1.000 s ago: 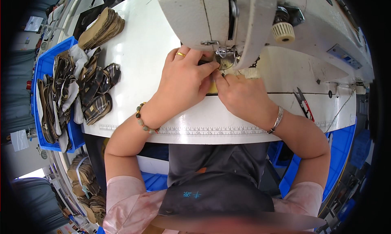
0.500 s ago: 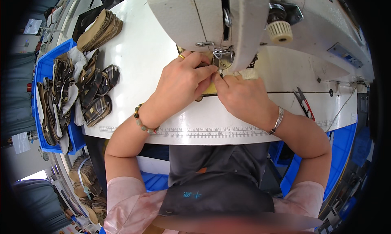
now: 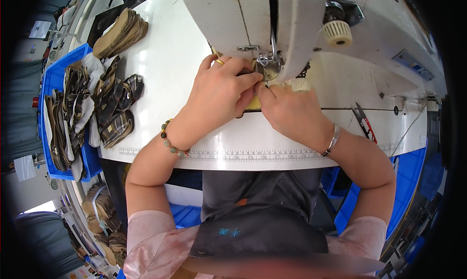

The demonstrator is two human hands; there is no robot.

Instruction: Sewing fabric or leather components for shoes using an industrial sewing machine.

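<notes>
A white sewing table (image 3: 175, 60) carries everything here, with a printed ruler strip (image 3: 233, 155) along its near edge. A white sewing machine (image 3: 272, 21) stands at the middle toward the far edge. A stack of tan shoe pieces (image 3: 119, 33) lies at the far left corner, plaid pieces (image 3: 119, 123) overhang the left edge, and thread snips (image 3: 364, 121) lie near the right edge.

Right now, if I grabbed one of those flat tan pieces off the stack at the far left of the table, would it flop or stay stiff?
Probably fairly floppy: the tan pieces look thin and the stack sags in a curve. Likely light, being flat cut sheets. One might drag its neighbours along, since they lie fanned and overlapping on the white table.
</notes>
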